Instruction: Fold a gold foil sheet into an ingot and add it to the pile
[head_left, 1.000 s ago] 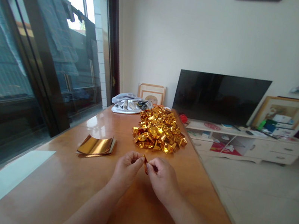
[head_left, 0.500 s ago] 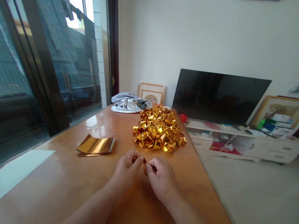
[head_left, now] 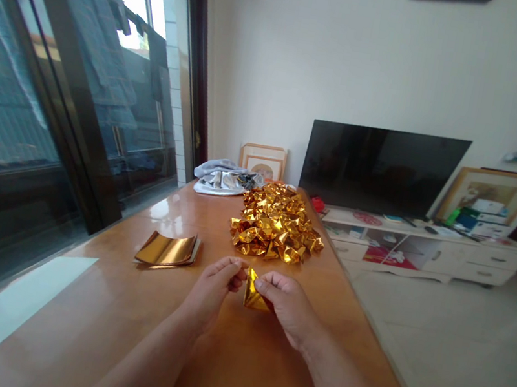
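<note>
Gold foil triangle [head_left: 254,293] sat pinched in my right hand [head_left: 287,304].
My left hand [head_left: 212,289] curled just beside it, apparently empty; the triangle seemed to want creasing flat.

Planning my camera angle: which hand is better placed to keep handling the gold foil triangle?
Right, probably: the right hand holds the gold foil triangle at its edge, while the left hand sits curled beside it with no clear hold.
</note>
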Action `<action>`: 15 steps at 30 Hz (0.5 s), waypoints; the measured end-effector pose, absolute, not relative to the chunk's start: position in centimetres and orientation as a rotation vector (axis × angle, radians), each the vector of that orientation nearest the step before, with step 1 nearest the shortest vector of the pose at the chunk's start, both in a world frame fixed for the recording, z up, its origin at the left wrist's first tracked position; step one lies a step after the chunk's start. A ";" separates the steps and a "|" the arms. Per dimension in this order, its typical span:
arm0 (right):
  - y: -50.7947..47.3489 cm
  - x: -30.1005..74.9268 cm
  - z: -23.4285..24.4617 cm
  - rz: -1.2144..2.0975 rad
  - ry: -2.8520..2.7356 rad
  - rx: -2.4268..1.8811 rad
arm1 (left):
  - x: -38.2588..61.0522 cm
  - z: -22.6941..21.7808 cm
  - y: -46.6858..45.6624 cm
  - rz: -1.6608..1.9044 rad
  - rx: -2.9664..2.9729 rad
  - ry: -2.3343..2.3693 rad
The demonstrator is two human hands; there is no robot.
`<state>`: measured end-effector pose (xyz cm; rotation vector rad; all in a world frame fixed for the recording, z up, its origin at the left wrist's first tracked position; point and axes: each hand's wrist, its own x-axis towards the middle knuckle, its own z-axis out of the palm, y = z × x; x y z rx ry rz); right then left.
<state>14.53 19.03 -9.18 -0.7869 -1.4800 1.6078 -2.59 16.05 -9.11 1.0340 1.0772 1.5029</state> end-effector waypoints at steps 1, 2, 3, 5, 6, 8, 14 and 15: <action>19.0 14.6 -9.1 1.660 -1.453 -0.769 | -2.6 -9.1 16.0 1.492 1.020 1.045; 19.0 14.6 -9.1 1.710 -1.427 -0.751 | -2.6 -9.0 16.0 1.480 1.009 1.011; 19.0 14.7 -9.1 1.758 -1.403 -0.732 | -2.6 -8.9 15.9 1.468 1.001 0.978; 19.1 14.7 -9.1 1.825 -1.366 -0.706 | -2.5 -8.8 15.8 1.450 0.988 0.929; 19.2 14.7 -9.2 1.841 -1.355 -0.699 | -2.5 -8.7 15.7 1.444 0.987 0.915; 19.2 14.7 -9.3 1.850 -1.345 -0.694 | -2.5 -8.6 15.6 1.433 1.008 0.908; 19.0 14.7 -9.2 1.764 -1.439 -0.741 | -2.6 -8.9 15.6 1.408 1.078 1.004; 19.0 14.7 -9.1 1.747 -1.454 -0.751 | -2.6 -8.9 15.6 1.412 1.086 1.020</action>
